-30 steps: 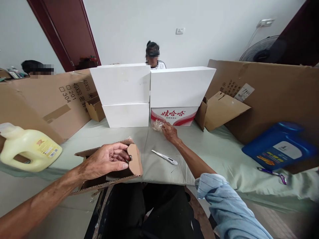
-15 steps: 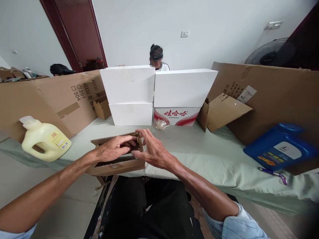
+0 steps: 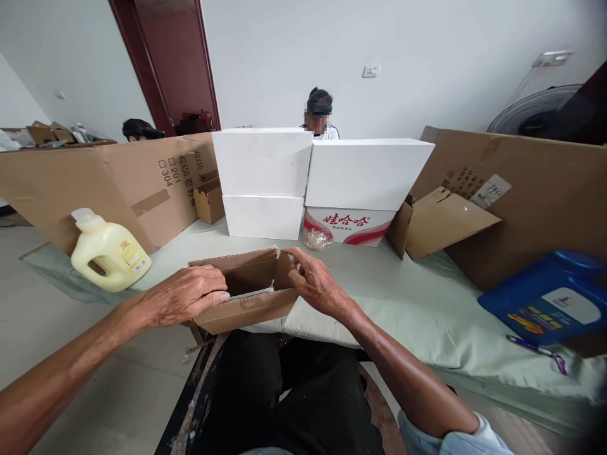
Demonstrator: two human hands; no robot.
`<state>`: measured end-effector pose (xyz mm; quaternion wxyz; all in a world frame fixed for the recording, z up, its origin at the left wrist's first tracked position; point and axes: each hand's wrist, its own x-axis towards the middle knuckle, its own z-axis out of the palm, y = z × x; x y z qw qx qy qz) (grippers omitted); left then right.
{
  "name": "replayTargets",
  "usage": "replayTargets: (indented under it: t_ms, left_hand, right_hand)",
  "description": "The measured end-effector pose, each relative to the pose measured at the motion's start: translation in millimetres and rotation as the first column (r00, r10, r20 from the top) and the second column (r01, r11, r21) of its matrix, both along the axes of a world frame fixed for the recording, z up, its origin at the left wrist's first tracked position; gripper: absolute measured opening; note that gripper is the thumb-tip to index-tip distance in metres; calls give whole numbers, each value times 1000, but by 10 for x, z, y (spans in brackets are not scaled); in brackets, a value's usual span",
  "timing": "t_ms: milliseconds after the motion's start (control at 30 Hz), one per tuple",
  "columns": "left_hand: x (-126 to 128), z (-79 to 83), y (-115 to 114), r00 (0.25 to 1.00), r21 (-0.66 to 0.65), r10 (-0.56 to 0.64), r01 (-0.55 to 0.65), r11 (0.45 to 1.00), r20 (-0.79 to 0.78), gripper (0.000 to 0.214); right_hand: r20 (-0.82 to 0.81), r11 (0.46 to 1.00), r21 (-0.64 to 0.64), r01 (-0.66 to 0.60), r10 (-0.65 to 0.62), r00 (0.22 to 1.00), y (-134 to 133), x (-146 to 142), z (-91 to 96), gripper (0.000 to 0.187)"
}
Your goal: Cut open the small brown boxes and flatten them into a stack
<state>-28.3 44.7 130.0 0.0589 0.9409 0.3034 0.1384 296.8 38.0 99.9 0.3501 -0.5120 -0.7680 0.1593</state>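
An open-topped cardboard box (image 3: 251,313) sits at the near edge of the cloth-covered table, tilted a little. My left hand (image 3: 194,292) is closed over the box's left end, its fingertips bent inside and partly hidden. At the opposite end, my right hand (image 3: 318,283) grips the short wall, with the index finger by the far right corner. A pale flat strip shows inside the box along the near wall; what it is I cannot make out.
White boxes (image 3: 263,163) and a red-and-white printed carton (image 3: 348,226) stand stacked ahead, beside a crumpled clear wrapper (image 3: 317,239). A yellow jug (image 3: 111,253) is at left. A blue bottle (image 3: 540,297) and purple pen (image 3: 535,349) lie right. Large cardboard panels (image 3: 137,170) flank the table.
My left hand has come out from the box's middle and moved left to its left end. My right hand has shifted onto the right wall. The camera view has turned slightly left.
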Motion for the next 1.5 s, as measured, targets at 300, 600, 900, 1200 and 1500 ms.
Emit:
replayTargets:
  t_ms: [300,600,900,1200,1500]
  left_hand:
    - [-487,-396,-40,993,65,80,-86,994,86,55]
    - [-497,-729,-64,941,152,177,-228,962,289,55]
    - [-449,-619,-136,949,135,225,-258,957,220,52]
    - [-485,-844,-129,862,-27,343,-359,933,374,60]
    - [-511,-909,-116,821,-209,337,-269,940,460,54]
  right_hand:
    - [-219,956,-239,-172,120,968,201,168,0,50]
    - [19,976,176,-126,124,992,319,288,-139,43]
    - [229,871,184,-456,414,881,237,287,-18,40]
    - [11,907,128,-402,404,915,86,341,-238,59]
    - [-380,903,-94,-419,357,853,354,198,-970,134]
